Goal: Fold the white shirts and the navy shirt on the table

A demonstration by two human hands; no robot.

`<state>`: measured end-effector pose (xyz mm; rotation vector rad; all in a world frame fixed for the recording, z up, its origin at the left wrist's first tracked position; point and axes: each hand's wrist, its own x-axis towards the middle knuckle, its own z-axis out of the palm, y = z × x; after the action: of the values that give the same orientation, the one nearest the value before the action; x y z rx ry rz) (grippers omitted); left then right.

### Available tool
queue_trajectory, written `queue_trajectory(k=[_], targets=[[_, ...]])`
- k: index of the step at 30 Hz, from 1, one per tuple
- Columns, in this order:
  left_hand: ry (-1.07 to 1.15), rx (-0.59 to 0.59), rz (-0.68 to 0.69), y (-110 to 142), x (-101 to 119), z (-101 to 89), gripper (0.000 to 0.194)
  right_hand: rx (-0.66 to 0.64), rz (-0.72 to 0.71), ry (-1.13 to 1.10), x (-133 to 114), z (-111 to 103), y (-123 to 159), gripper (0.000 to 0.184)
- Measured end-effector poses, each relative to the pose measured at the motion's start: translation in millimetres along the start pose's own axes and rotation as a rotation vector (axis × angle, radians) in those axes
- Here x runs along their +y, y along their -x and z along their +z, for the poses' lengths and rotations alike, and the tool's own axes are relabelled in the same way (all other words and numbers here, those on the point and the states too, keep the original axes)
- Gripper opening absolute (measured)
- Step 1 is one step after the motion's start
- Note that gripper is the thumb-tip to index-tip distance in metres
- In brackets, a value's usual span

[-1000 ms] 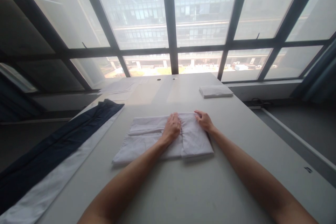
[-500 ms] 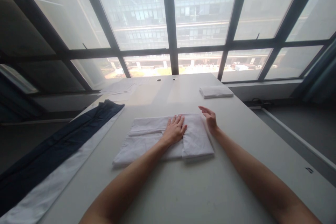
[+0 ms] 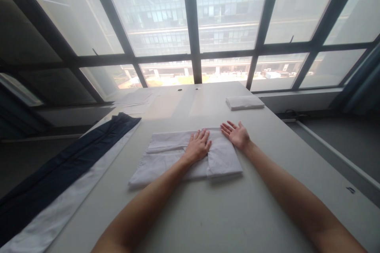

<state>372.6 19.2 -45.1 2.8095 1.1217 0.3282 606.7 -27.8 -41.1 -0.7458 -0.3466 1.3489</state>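
A folded white cloth [image 3: 166, 162] lies in front of me on the white table [image 3: 190, 217], its right part folded over in a flap. My left hand [image 3: 198, 145] rests flat on the middle of this cloth, palm down with fingers spread, at the flap's edge. At the cloth's far right corner is my right hand [image 3: 237, 134], palm turned up and fingers apart, holding nothing. Whether its fingertips touch the cloth I cannot tell.
Dark navy fabric [image 3: 68, 166] and white fabric [image 3: 80, 189] run along the table's left edge. A smaller folded white cloth [image 3: 245, 102] lies at the back right, and thin white sheets [image 3: 133, 99] at the back left. Windows [image 3: 225, 16] stand beyond.
My right hand has rolled from edge-on to palm up and spread its fingers at the cloth's right side. My left hand stays pressed on the cloth.
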Motion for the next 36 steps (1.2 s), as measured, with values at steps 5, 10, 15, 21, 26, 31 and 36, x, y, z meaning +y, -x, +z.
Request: queue_trajectory(k=[5,10,15,21,26,31,36], targets=[[0.019,0.008,-0.013,-1,1,-3.7,0.055,0.122,-0.152,-0.066,-13,-11,-1,0.05],[0.064,0.232,0.136,9,17,-27.9,0.044,0.068,-0.195,0.032,-11,-11,0,0.046],[0.197,0.107,0.534,33,56,-45.6,0.038,0.044,-0.2,0.113,-9,-14,-2,0.049],[0.225,-0.076,0.701,41,66,-34.6,0.041,0.031,-0.179,0.142,-8,-13,-3,0.05],[0.272,-0.117,0.671,39,57,-23.1,0.041,0.046,-0.181,0.149,-8,-11,-3,0.049],[0.27,-0.099,0.67,39,58,-23.4,0.04,-0.127,-0.1,0.132,-14,-5,10,0.051],[0.263,-0.09,0.677,39,59,-23.2,0.038,-0.249,0.126,0.178,-9,-2,12,0.052]])
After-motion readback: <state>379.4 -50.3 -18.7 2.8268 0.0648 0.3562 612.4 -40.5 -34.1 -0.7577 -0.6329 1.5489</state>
